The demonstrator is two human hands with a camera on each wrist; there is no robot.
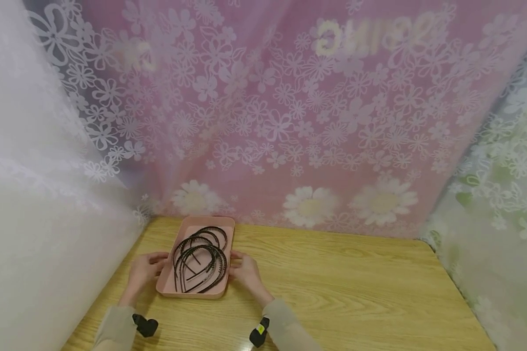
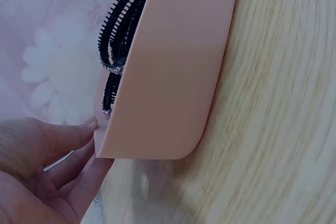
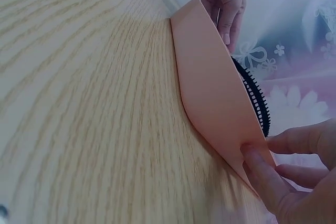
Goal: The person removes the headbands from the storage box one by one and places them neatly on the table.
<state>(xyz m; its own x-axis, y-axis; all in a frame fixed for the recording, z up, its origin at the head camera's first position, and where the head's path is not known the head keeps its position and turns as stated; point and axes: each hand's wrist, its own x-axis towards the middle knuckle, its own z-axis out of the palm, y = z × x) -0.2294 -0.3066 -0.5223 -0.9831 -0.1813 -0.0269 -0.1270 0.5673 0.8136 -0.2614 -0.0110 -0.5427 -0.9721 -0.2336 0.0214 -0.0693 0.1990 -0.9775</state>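
A shallow pink tray (image 1: 192,294) stands on the left part of the table, holding several black toothed headbands (image 2: 125,35) that overlap in a pile. Glittery trim shows on some of them in the left wrist view. At the tray's left side, my left hand (image 1: 144,271) pinches the rim between thumb and fingers. My right hand (image 1: 246,273) grips the opposite wall; in the right wrist view its thumb (image 3: 254,161) presses the outside while the index finger lies over the rim. The tray's base appears to rest on the wood.
The wood-grain table (image 1: 342,282) extends to the right of the tray. Behind it hangs a pink flowered curtain (image 1: 263,195), close to the tray's far edge. A white sheet (image 1: 48,234) borders the left side and a pale flowered one (image 1: 500,253) the right.
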